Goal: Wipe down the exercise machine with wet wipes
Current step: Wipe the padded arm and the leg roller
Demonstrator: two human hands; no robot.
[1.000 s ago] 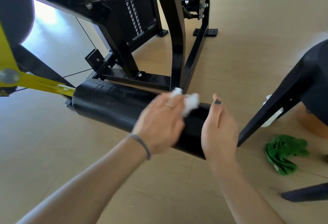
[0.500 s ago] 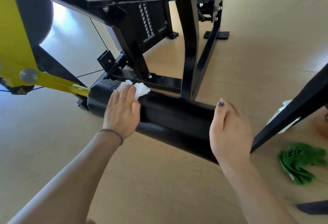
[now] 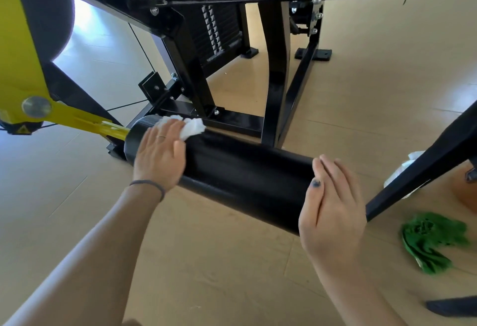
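We find no readable text, brand or number anywhere in the head view. Only sign: a small yellow warning triangle sticker (image 3: 22, 129) w/ black border, on the dark part just below the yellow arm (image 3: 18, 49) at the left edge of the exercise machine (image 3: 276, 72); the symbol inside is too small to make out. The weight stack (image 3: 214, 34) behind the frame shows a column of pin holes but we can't read any nos. on its plates. Round metal cap (image 3: 36, 106) on the yellow arm is blank as far as we can tell.
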